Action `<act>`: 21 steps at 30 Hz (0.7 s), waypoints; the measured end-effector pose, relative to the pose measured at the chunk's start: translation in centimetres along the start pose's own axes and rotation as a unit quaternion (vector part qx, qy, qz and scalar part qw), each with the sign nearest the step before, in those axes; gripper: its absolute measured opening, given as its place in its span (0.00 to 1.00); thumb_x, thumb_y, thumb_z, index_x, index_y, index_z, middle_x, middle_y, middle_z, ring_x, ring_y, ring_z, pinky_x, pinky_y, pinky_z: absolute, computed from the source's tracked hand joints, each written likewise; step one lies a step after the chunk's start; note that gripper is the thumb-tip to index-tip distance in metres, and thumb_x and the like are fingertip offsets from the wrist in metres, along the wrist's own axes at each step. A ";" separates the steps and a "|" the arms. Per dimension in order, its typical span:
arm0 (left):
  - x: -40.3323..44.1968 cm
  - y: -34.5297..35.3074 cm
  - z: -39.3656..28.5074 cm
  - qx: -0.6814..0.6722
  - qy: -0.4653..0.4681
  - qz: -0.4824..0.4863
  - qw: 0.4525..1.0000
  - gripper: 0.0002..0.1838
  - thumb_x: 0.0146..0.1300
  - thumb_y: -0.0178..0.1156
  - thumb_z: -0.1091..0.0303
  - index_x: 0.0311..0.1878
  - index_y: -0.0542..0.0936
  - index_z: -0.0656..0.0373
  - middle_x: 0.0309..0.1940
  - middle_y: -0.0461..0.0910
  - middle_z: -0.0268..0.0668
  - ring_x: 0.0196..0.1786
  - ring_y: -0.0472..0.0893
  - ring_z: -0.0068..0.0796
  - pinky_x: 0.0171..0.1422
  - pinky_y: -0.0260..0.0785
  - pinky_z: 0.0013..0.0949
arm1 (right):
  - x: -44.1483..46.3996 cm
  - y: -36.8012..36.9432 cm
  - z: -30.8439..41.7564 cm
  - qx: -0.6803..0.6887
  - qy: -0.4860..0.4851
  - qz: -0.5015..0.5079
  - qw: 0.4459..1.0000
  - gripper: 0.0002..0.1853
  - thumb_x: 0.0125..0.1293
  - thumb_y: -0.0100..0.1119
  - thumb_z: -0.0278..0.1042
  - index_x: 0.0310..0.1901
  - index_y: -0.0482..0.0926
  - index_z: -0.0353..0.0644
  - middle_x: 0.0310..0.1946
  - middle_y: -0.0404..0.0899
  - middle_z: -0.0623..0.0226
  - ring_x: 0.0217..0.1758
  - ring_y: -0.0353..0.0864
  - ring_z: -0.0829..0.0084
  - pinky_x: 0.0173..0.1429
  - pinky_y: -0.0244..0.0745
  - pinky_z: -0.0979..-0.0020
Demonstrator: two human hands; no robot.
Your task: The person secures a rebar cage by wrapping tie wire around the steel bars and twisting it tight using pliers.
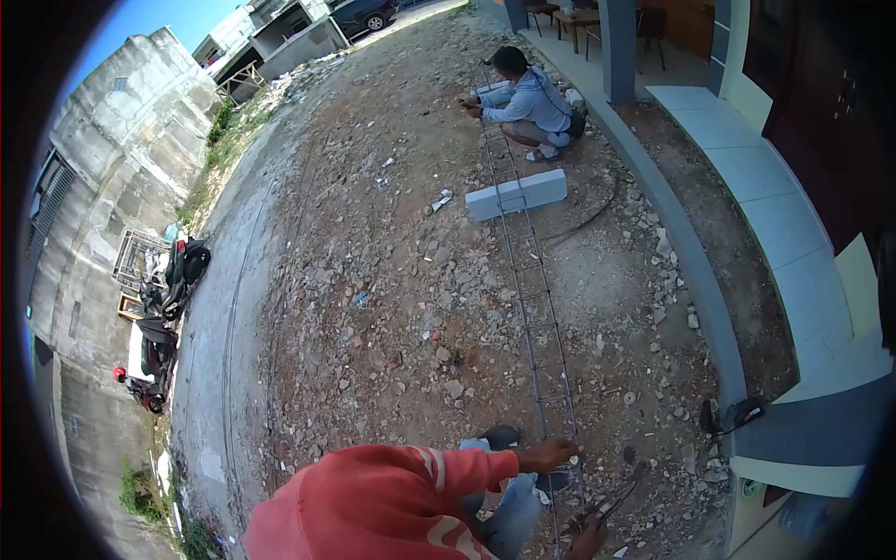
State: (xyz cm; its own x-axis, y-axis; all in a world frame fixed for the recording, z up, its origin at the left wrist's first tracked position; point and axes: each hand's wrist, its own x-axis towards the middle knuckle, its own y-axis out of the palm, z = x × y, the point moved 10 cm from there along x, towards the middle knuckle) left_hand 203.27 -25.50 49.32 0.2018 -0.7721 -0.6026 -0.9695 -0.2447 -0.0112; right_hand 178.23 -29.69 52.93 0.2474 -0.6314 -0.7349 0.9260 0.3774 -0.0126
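Note:
A long, narrow rebar cage [537, 359] of thin bars and cross ties runs over the rubble from the bottom toward the far end. My left hand [551, 455], coming from a red sleeve, closes around a bar at its near end. Lower down, my right hand [588, 539] grips a dark, thin, long item [618, 499] beside the bars; its exact kind cannot be made out. My jeans and dark shoes show under my arms, partly hidden by the red sleeve.
A person [543, 105] squats at the cage's far end, hands on the bars. A pale block [516, 194] lies under the cage. A low grey kerb [677, 219] borders the tiled porch at right. Parked motorbikes [163, 317] stand at left, and stones cover the ground.

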 end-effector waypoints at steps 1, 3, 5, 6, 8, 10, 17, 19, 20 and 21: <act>-1.2 -0.8 -1.5 -0.001 0.008 -0.006 1.000 0.21 0.75 0.49 0.48 0.51 0.85 0.52 0.55 0.80 0.47 0.60 0.76 0.40 0.67 0.64 0.38 | -1.9 0.1 2.5 -0.104 -0.105 -0.001 0.989 0.20 0.73 0.54 0.42 0.45 0.80 0.28 0.34 0.81 0.61 0.33 0.77 0.71 0.37 0.75 0.66; -3.0 -2.5 -5.8 -0.084 0.112 0.003 0.990 0.21 0.76 0.48 0.48 0.53 0.84 0.52 0.44 0.82 0.39 0.49 0.79 0.34 0.56 0.69 0.37 | -6.7 0.2 6.6 -0.140 -0.164 -0.061 0.975 0.23 0.74 0.52 0.39 0.58 0.68 0.26 0.51 0.71 0.49 0.51 0.71 0.59 0.55 0.69 0.61; -2.0 -3.2 -6.1 -0.088 0.131 0.018 0.987 0.21 0.76 0.48 0.48 0.52 0.84 0.53 0.36 0.79 0.34 0.41 0.76 0.27 0.46 0.68 0.34 | -11.3 1.0 10.1 -0.174 -0.208 -0.134 0.953 0.31 0.75 0.50 0.36 0.71 0.56 0.23 0.69 0.62 0.37 0.69 0.65 0.47 0.73 0.62 0.56; -2.0 -3.0 -6.3 -0.096 0.147 0.033 0.984 0.21 0.77 0.48 0.48 0.52 0.83 0.53 0.29 0.75 0.28 0.33 0.73 0.21 0.37 0.66 0.31 | -12.6 1.1 11.2 -0.061 -0.229 -0.137 0.962 0.36 0.72 0.54 0.32 0.75 0.49 0.32 0.73 0.55 0.44 0.71 0.62 0.52 0.71 0.65 0.58; -5.8 -3.3 -10.3 -0.161 0.094 0.098 0.978 0.20 0.77 0.47 0.49 0.49 0.82 0.55 0.26 0.69 0.24 0.29 0.66 0.18 0.33 0.59 0.28 | -13.8 -0.3 10.5 0.062 -0.246 -0.163 0.954 0.44 0.70 0.59 0.28 0.79 0.41 0.40 0.77 0.47 0.51 0.73 0.59 0.57 0.69 0.68 0.59; -8.5 -2.2 -12.4 -0.221 0.032 0.158 0.962 0.20 0.78 0.46 0.51 0.45 0.80 0.56 0.23 0.63 0.21 0.25 0.59 0.14 0.30 0.53 0.24 | -10.6 0.1 6.4 0.135 -0.151 -0.086 0.976 0.16 0.75 0.51 0.40 0.53 0.72 0.33 0.50 0.78 0.56 0.44 0.79 0.67 0.51 0.77 0.65; -13.5 3.5 -15.2 -0.405 -0.031 0.320 0.856 0.18 0.79 0.44 0.52 0.48 0.76 0.55 0.22 0.54 0.21 0.23 0.54 0.15 0.27 0.50 0.25 | -18.1 10.6 10.1 0.030 -0.344 -0.165 0.924 0.14 0.72 0.53 0.37 0.48 0.76 0.33 0.40 0.82 0.61 0.46 0.79 0.66 0.58 0.70 0.61; -14.0 4.0 -15.5 -0.424 -0.031 0.342 0.838 0.19 0.79 0.44 0.51 0.49 0.76 0.56 0.22 0.54 0.21 0.23 0.55 0.15 0.28 0.50 0.25 | -18.5 15.1 9.5 -0.065 -0.277 -0.001 0.959 0.10 0.72 0.54 0.34 0.43 0.75 0.34 0.34 0.81 0.60 0.39 0.80 0.68 0.50 0.74 0.64; -13.6 3.6 -15.4 -0.420 -0.027 0.317 0.850 0.19 0.79 0.45 0.51 0.49 0.77 0.56 0.22 0.55 0.21 0.24 0.54 0.16 0.28 0.50 0.25 | -19.3 15.4 8.4 0.019 -0.202 -0.041 0.978 0.07 0.71 0.56 0.31 0.38 0.73 0.36 0.28 0.77 0.63 0.29 0.77 0.72 0.37 0.73 0.69; -13.4 3.1 -15.2 -0.417 -0.021 0.291 0.861 0.19 0.79 0.45 0.51 0.49 0.78 0.56 0.22 0.56 0.21 0.24 0.54 0.16 0.28 0.50 0.25 | -19.3 15.3 7.8 0.015 -0.202 -0.043 0.978 0.07 0.71 0.56 0.31 0.38 0.73 0.36 0.28 0.77 0.63 0.29 0.77 0.72 0.37 0.73 0.69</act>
State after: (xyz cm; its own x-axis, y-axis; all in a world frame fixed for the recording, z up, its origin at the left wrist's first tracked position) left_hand 199.67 -24.84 69.44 -0.3078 -0.8882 -0.3412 -0.4645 -0.1726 0.8686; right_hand 189.83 -16.97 72.22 0.2540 -0.8789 -0.4038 0.9552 0.2936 -0.0381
